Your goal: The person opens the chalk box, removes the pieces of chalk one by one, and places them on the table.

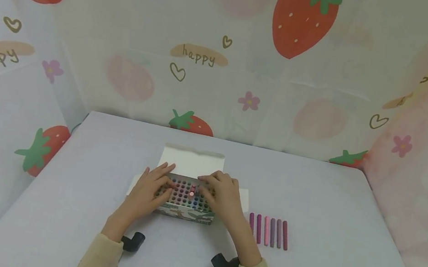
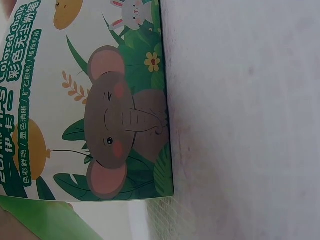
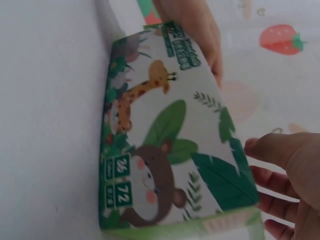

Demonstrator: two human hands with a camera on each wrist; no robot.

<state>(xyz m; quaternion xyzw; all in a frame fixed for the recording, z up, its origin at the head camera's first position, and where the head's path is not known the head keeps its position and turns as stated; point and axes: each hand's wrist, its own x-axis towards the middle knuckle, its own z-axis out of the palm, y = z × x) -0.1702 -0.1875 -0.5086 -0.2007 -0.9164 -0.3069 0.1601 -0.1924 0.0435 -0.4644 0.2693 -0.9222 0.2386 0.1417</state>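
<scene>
A coloured chalk box (image 1: 185, 213), printed with cartoon animals, stands on the table with its white lid (image 1: 192, 161) folded back. Inside are rows of round chalk ends, and a pink chalk stick (image 1: 191, 193) pokes up above the others. Over the box's left side lies my left hand (image 1: 151, 188), fingers spread, some reaching in over the chalks. My right hand (image 1: 223, 197) is over the right side, with thumb and fingers near the raised stick; contact with it is unclear. In the right wrist view, the right hand's fingers (image 3: 280, 200) are loosely bent beside the box.
Several purple and pink chalk sticks (image 1: 272, 232) lie in a row to the right of the box. White side flaps (image 1: 243, 199) stick out from the box. A curtain (image 1: 220, 93) with strawberries hangs behind the white table (image 1: 326, 242).
</scene>
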